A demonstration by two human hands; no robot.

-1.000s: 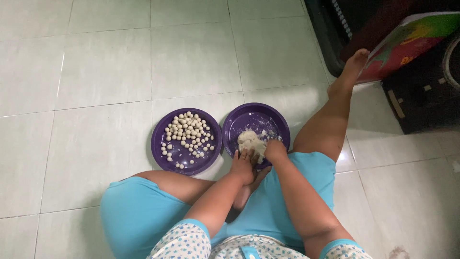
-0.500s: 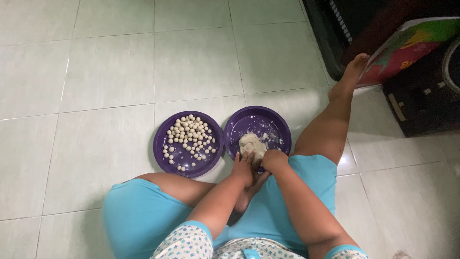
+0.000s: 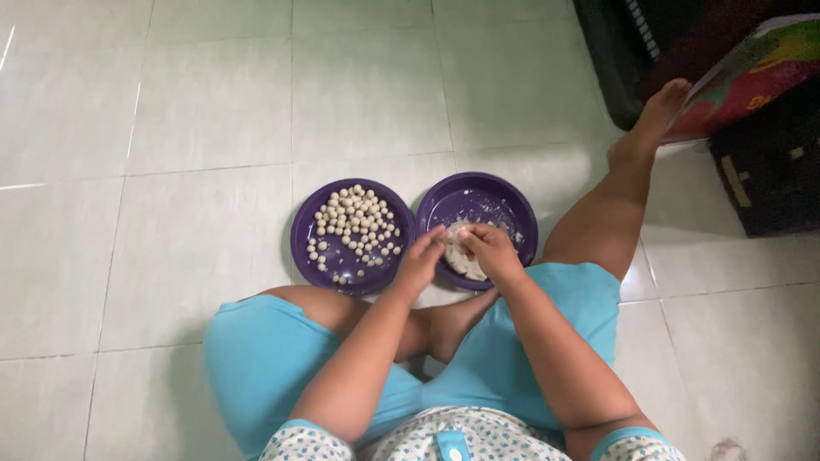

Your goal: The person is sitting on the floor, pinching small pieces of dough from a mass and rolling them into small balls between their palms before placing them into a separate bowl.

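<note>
On the floor, both hands have stayed at the dough (image 3: 461, 252) in the right plate (image 3: 512, 201); right hand (image 3: 491, 248) pinches it, left hand (image 3: 423, 260) apparently touches, grip unclear; balls (image 3: 354, 226) fill the left plate (image 3: 303, 248).

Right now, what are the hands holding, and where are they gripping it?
Both the left hand and right hand pinch the top of the dough lump in the right purple plate.

Bright even light, sharp; glare streaks on floor tiles (image 3: 77, 183).
</note>
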